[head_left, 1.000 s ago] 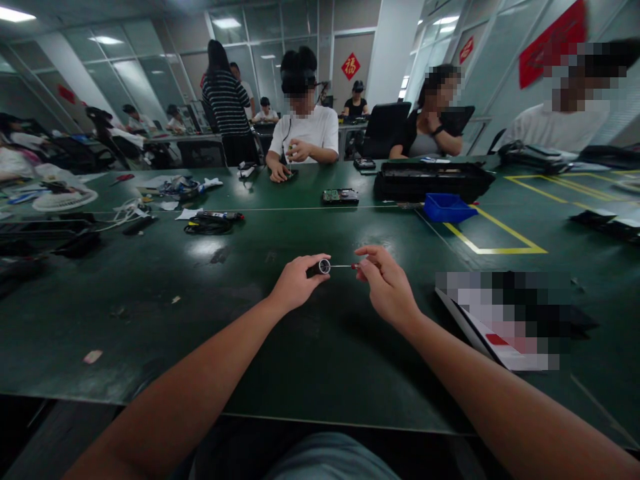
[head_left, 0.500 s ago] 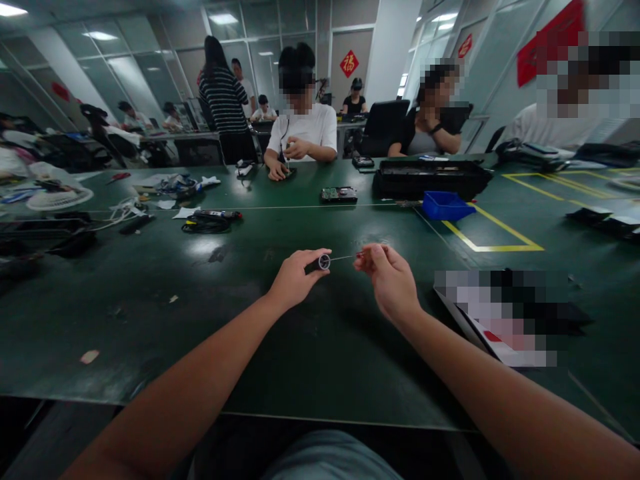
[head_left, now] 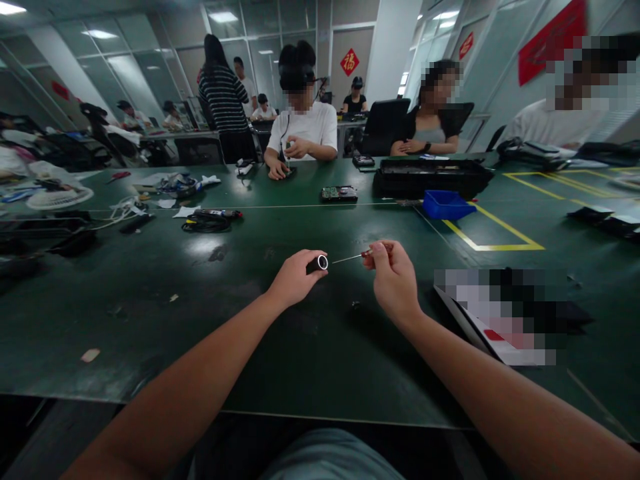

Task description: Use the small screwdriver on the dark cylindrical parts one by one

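Observation:
My left hand (head_left: 296, 277) is closed round a short black tube (head_left: 314, 266), whose round end with a pale rim faces right. My right hand (head_left: 395, 277) grips a screwdriver (head_left: 350, 258) by its reddish handle. The thin metal shaft points left, and its tip is just short of the tube's rim, apart from it. On the green table below, between the two hands, lies a small dark piece (head_left: 355, 305), too small to name.
Ahead lie an opened device with a circuit board (head_left: 339, 194), a blue bin (head_left: 449, 205), a long black case (head_left: 433, 179) and a coiled black cable (head_left: 210, 221). A white box (head_left: 465, 317), partly blurred, is by my right forearm. Across the table a person (head_left: 303, 130) handles a tool.
The screwdriver has drawn back right, its tip out of the tube's end. A small dark piece now lies on the table below. The left hand has shifted slightly left.

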{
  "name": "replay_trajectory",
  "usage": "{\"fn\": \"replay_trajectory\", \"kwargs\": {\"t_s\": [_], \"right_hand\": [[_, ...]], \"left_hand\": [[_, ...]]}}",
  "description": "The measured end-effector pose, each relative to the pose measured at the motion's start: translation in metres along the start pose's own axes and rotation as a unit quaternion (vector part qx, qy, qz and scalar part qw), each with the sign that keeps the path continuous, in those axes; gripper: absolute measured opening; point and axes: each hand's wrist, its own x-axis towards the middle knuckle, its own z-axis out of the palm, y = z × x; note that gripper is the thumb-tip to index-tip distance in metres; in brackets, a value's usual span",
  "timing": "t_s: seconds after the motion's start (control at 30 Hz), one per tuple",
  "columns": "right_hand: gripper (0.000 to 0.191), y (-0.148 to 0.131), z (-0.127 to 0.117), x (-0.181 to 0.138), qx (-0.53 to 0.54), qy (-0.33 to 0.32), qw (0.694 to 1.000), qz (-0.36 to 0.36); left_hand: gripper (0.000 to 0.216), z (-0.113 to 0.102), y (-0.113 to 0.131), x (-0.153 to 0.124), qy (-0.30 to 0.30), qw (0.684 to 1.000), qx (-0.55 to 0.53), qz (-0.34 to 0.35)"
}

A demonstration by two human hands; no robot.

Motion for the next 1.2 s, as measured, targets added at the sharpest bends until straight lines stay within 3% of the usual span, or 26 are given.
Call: {"fn": "replay_trajectory", "kwargs": {"t_s": [0.23, 0.4, 0.6, 0.7, 0.83, 0.97, 1.2], "right_hand": [[0.024, 0.005, 0.0, -0.002, -0.006, -0.007, 1.0, -0.029], [0.023, 0.003, -0.001, -0.001, -0.018, 0.002, 0.999, -0.039], [0.022, 0.001, -0.001, -0.001, -0.02, -0.001, 0.999, -0.044], [0.021, 0.0, 0.0, -0.001, -0.018, 0.002, 0.999, -0.041], [0.02, -0.002, 0.0, -0.002, -0.014, -0.003, 0.999, -0.046], [0.02, -0.002, -0.001, -0.002, -0.01, -0.011, 0.999, -0.045], [0.02, -0.003, -0.001, -0.002, -0.008, -0.015, 0.999, -0.05]], "left_hand": [[0.037, -0.002, 0.013, -0.002, 0.022, 0.998, -0.042, -0.03], [0.029, -0.006, 0.031, -0.007, -0.009, 0.998, -0.044, -0.052], [0.017, 0.001, 0.048, -0.015, -0.125, 0.99, -0.013, 0.069], [0.022, 0.004, 0.051, -0.019, -0.197, 0.969, 0.02, 0.15], [0.027, 0.006, 0.052, -0.022, -0.263, 0.939, 0.085, 0.206], [0.031, 0.011, 0.054, -0.021, -0.28, 0.925, 0.136, 0.216], [0.027, 0.016, 0.051, -0.019, -0.26, 0.937, 0.176, 0.154]]}}
